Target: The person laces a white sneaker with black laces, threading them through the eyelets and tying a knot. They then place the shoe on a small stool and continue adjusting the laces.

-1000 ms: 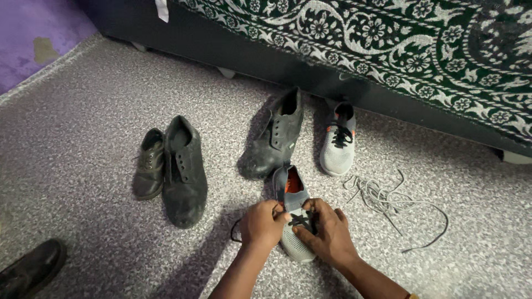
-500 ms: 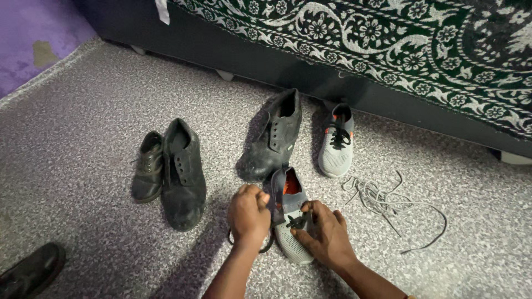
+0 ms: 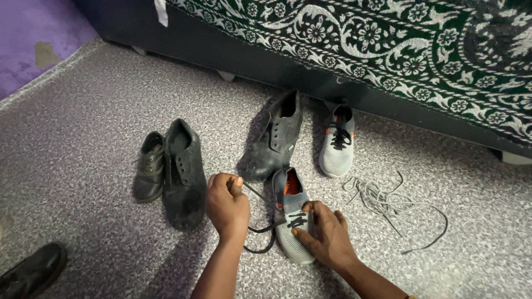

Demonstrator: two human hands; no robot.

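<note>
**Grey sneaker being laced on the floor**

Grey sneaker (image 3: 292, 221) with an orange lining lies on the speckled floor (image 3: 83, 111) just in front of the person, toe toward them, well short of the bed edge. The right hand (image 3: 328, 235) rests on the toe and vamp, fingers curled down onto the eyelet area, pinning the shoe; whether that grip pinches the lace itself cannot be told. The left hand (image 3: 227, 206) is raised to the left of the shoe, its grip pressed together on the free end of a dark lace (image 3: 260, 228), which runs taut from the fingers down to the eyelets and loops slack on the floor below.

Judging by this, the step in hand is drawing the lace through a lower eyelet pair. The next move would seem to call for taking out the slack loop without lifting the shoe, then finding the next eyelet with the lace tip.

Its laced partner, a matching grey sneaker (image 3: 337, 145), stands near the bed skirt beside a tall black shoe (image 3: 275, 138). Two more black shoes (image 3: 172, 169) lie side by side to the left, another dark shoe (image 3: 30, 271) sits at the lower left corner, and a loose grey lace (image 3: 388, 202) is tangled to the right. A green patterned bedcover (image 3: 399, 50) hangs above.
</note>
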